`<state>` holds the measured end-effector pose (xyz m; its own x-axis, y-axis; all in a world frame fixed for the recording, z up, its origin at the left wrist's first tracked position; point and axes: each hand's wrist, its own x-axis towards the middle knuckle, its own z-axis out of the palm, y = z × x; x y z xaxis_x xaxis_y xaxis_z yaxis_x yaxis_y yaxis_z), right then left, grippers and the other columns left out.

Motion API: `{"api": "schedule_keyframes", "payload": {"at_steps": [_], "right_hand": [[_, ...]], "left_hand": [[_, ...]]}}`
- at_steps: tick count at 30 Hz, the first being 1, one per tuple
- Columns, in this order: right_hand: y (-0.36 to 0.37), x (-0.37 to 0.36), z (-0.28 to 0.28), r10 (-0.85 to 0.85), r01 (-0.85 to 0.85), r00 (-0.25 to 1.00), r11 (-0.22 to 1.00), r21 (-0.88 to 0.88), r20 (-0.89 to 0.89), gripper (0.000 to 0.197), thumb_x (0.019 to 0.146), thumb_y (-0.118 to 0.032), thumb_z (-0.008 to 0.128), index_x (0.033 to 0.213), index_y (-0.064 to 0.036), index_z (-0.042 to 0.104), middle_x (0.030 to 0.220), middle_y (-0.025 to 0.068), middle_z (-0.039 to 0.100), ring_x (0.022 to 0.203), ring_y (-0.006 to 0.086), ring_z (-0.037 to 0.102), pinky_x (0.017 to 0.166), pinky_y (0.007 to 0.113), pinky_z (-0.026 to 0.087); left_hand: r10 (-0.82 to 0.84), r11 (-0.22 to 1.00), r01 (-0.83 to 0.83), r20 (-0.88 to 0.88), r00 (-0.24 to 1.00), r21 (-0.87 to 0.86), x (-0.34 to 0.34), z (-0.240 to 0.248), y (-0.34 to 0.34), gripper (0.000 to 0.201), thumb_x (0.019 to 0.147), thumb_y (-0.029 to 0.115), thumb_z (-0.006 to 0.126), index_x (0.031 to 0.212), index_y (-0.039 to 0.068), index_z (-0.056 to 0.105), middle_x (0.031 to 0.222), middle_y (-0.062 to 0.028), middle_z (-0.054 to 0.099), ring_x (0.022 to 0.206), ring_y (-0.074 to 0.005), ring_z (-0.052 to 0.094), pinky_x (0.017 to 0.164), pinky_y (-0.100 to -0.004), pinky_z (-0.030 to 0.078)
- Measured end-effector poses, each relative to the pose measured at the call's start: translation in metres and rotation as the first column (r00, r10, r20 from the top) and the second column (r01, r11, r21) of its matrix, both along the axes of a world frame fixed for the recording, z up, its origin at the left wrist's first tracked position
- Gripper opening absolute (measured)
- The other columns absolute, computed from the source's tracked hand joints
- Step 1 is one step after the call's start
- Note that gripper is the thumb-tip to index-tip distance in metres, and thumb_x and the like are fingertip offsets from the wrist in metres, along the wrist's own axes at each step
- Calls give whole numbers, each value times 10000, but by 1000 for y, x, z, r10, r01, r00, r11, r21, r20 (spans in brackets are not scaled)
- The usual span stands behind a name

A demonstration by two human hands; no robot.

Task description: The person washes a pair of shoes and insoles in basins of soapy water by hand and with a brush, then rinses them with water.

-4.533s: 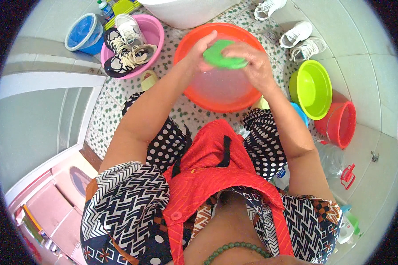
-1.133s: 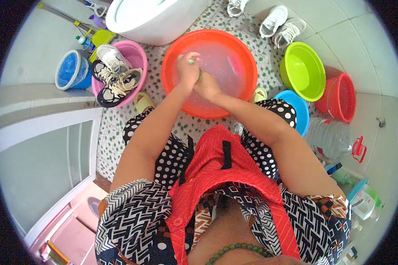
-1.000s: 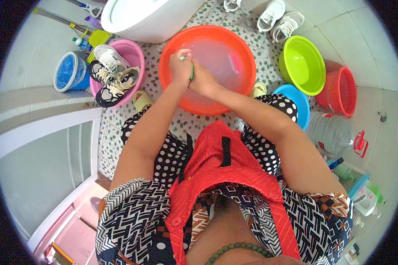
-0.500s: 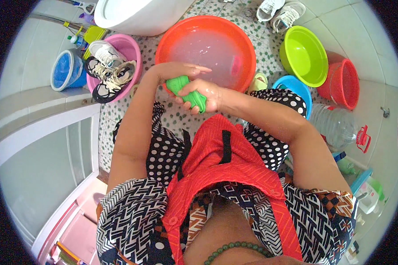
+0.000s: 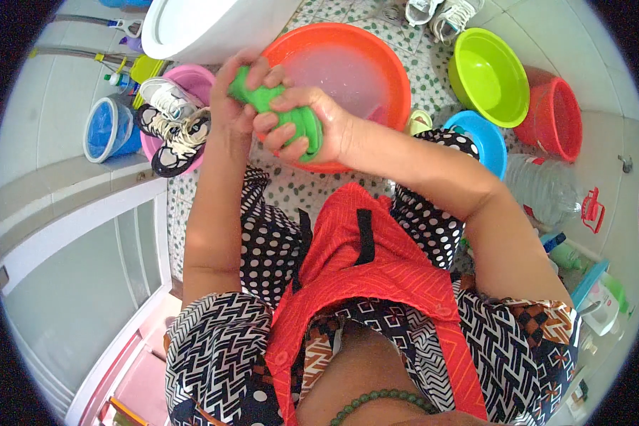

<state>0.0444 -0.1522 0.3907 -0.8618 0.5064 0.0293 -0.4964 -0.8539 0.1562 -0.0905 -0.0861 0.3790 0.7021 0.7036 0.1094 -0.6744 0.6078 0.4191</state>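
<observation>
A bunched green cloth [image 5: 304, 126] is squeezed between my two hands, over the near left rim of a large orange basin [image 5: 402, 85] of cloudy water. My left hand [image 5: 228, 99] grips the cloth's upper left end, fingers bent over it. Around its lower right part the fingers of my right hand [image 5: 326, 117] are wrapped. The cloth looks twisted into a thick roll, and part of it is hidden by my fingers. Something pink [image 5: 378, 113] shows in the water near the basin's right side.
At left, a pink basin [image 5: 202, 78] holds several shoes beside a blue bucket [image 5: 99, 131]. A white toilet-like fixture [image 5: 220, 28] stands behind. On the right are a lime-green basin [image 5: 490, 78], a red bucket [image 5: 564, 121], a blue basin [image 5: 493, 145] and a clear plastic jug [image 5: 543, 188].
Both hands have moved up and left with the green cloth. My left hand, stretched along the cloth before, now has its fingers closed round its end.
</observation>
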Motion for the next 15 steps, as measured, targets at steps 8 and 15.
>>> {"api": "schedule_keyframes", "payload": {"at_steps": [8, 15], "right_hand": [[4, -15, -35, -10, -20, 722, 999, 35, 691, 121, 753, -145, 557, 757, -108, 441, 629, 3, 436, 448, 100, 400, 347, 227, 308], [3, -26, -70, -342, -145, 113, 923, 356, 933, 106, 740, -130, 565, 771, -67, 486, 617, 29, 459, 456, 141, 435, 378, 281, 335]], "left_hand": [[123, 990, -39, -716, 687, 132, 8, -7, 1, 221, 793, 139, 524, 929, 0, 629, 587, 3, 474, 529, -88, 450, 482, -210, 376], [299, 954, -164, -806, 510, 251, 18, -47, -6, 238, 783, 103, 457, 905, -22, 618, 560, -13, 457, 490, -101, 426, 466, -236, 378]]}}
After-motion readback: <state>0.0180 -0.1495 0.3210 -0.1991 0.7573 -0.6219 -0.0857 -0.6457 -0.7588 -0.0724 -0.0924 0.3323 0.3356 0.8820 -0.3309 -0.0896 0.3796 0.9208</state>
